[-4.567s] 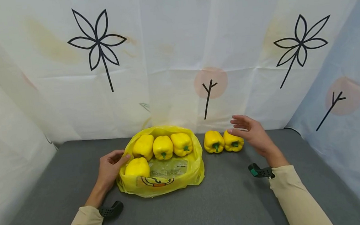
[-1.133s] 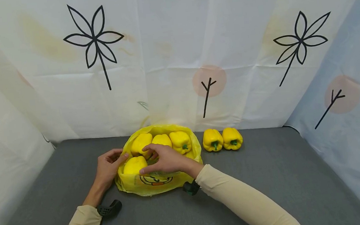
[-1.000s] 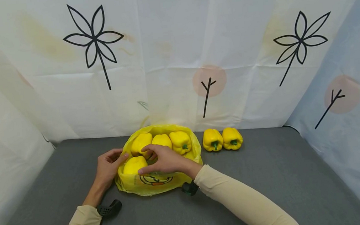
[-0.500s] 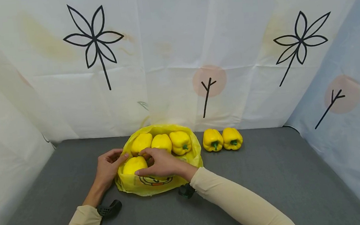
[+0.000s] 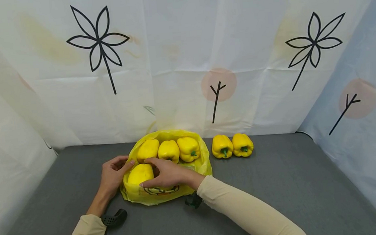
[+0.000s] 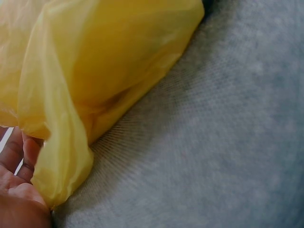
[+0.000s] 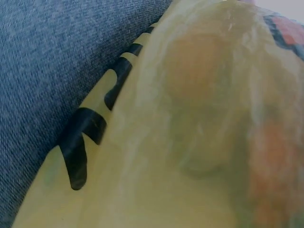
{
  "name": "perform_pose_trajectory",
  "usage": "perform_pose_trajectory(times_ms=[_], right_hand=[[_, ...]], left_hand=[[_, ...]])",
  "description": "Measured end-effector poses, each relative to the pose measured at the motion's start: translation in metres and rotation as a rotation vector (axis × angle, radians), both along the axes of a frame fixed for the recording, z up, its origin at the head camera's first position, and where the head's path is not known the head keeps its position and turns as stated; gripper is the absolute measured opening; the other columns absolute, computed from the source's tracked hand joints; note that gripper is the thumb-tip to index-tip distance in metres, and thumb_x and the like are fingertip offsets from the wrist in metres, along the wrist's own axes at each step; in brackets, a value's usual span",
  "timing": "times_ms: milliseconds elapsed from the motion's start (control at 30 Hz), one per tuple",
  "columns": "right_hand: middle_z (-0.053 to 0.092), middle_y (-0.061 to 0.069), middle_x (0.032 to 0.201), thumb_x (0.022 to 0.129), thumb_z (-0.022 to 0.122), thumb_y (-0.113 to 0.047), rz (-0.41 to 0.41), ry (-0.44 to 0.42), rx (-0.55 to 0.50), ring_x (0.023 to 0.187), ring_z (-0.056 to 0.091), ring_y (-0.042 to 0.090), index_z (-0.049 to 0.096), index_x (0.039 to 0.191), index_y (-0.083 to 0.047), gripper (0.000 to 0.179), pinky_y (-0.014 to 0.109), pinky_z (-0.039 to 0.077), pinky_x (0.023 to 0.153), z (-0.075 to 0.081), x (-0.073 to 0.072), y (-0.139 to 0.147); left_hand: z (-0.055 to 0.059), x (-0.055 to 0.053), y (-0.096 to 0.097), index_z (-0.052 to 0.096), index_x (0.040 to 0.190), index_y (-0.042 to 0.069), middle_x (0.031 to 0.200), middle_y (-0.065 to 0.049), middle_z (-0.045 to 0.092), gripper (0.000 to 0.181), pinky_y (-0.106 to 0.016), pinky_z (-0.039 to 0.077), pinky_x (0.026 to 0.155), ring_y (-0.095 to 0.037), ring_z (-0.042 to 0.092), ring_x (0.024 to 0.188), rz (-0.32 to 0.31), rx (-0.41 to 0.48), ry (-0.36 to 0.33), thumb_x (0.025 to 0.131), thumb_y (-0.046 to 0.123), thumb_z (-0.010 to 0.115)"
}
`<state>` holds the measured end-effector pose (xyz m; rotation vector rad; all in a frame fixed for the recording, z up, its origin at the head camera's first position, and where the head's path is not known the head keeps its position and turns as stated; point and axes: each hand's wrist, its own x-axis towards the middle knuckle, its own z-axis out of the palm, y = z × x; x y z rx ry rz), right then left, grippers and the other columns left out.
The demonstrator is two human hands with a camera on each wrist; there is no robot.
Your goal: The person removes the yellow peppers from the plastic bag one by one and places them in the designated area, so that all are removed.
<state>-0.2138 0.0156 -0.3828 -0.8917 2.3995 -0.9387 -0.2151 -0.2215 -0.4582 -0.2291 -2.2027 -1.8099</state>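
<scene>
An open yellow plastic bag [image 5: 206,168] lies on the table with several yellow bell peppers inside. At its left rim my left hand [image 5: 112,174] pinches the bag's edge between thumb and fingers; the left wrist view shows the thin plastic [image 6: 64,156] folded against that hand. My right hand [image 5: 172,172] reaches in over the front of the bag. Its thumb and fingers curl round the right side of the front-left bell pepper [image 5: 140,174]. Behind it sit three more peppers in a row, including the middle one [image 5: 168,149]. In the right wrist view the bag's printed side [image 7: 156,142] hides that hand.
Two yellow bell peppers, a left one [image 5: 222,146] and a right one [image 5: 242,145], stand side by side on the grey table [image 5: 290,175] just right of the bag. A white printed curtain [image 5: 176,58] rises behind the table.
My right hand has come from the two outer peppers leftward into the bag and, lately, closed in on the front-left pepper. The left hand keeps its place at the rim.
</scene>
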Motion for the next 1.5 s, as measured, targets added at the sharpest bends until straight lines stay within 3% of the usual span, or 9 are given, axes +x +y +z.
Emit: perform_pose_trajectory(times_ms=[367,833,1033,1333,1500], right_hand=[[0.051,0.001,0.149,0.091,0.075,-0.044,0.001,0.048,-0.006,0.125,0.054,0.010,0.040,0.155,-0.011,0.080,0.027,0.046,0.102,-0.001,0.002,0.000],[0.048,-0.001,0.146,0.084,0.083,-0.045,-0.080,0.002,-0.106,0.121,0.053,0.011,0.039,0.155,-0.015,0.089,0.028,0.048,0.098,0.014,0.009,0.013],[0.049,0.000,0.141,0.082,0.086,-0.040,-0.105,-0.055,-0.214,0.121,0.054,0.014,0.038,0.154,-0.018,0.089,0.025,0.050,0.093,0.022,0.009,0.019],[0.046,0.004,0.146,0.083,0.086,-0.031,-0.121,-0.078,-0.332,0.122,0.056,0.020,0.038,0.155,-0.015,0.088,0.043,0.049,0.103,0.032,0.009,0.025],[0.045,0.004,0.147,0.085,0.085,-0.030,-0.134,-0.088,-0.357,0.122,0.057,0.020,0.037,0.157,-0.018,0.087,0.038,0.050,0.101,0.036,0.011,0.031]], left_hand=[[0.001,-0.001,0.000,0.069,0.113,-0.009,0.091,0.009,0.069,0.027,-0.021,0.055,0.069,-0.011,0.064,0.080,-0.001,-0.003,0.002,0.097,0.012,0.071],[0.001,0.000,0.001,0.069,0.114,-0.010,0.093,0.006,0.070,0.029,-0.020,0.056,0.070,-0.010,0.064,0.080,-0.005,0.014,0.010,0.096,0.012,0.072],[0.001,0.000,0.002,0.067,0.114,-0.014,0.089,0.005,0.070,0.027,-0.019,0.055,0.068,-0.009,0.063,0.078,0.001,0.032,0.011,0.096,0.006,0.071],[0.001,0.000,0.002,0.068,0.112,-0.014,0.089,0.003,0.070,0.026,-0.019,0.054,0.067,-0.009,0.063,0.077,0.010,0.025,0.014,0.096,0.006,0.071],[0.002,0.001,0.002,0.069,0.113,-0.011,0.092,0.001,0.071,0.028,-0.021,0.055,0.067,-0.010,0.064,0.079,0.006,0.025,0.003,0.096,0.010,0.072]])
